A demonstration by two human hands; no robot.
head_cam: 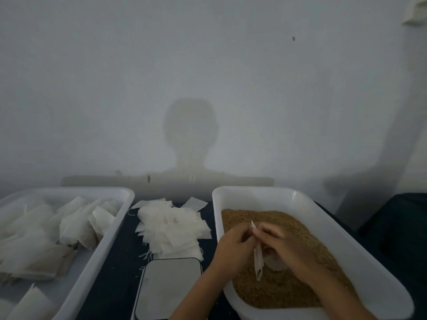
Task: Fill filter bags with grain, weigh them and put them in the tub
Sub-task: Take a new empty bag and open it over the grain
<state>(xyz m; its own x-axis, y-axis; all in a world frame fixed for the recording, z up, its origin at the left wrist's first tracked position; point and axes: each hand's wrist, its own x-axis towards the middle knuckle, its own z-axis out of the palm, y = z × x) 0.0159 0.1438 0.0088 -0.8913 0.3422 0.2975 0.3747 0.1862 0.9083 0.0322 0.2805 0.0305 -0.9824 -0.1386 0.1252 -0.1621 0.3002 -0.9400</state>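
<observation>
Now both hands, left hand [233,244] and right hand [280,242], pinch one filter bag [258,259] above the grain [277,287] filling the right tub [346,239]; the left tub [108,239] holds filled bags [46,236].

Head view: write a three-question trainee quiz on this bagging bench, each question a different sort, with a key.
1. True or false: the flat white digital scale carries a filled bag.
2. Multiple choice: the loose pile of empty white filter bags lies
A. inside the white plastic tub of brown grain
B. on the dark tabletop between the two tubs
C. on the scale
3. Fill the gap: the left hand and right hand pinch one thin white filter bag over the ____.

Key
1. False; its platform is bare.
2. B; the white plastic tub of filled bags stands to its left.
3. Grain.
</observation>
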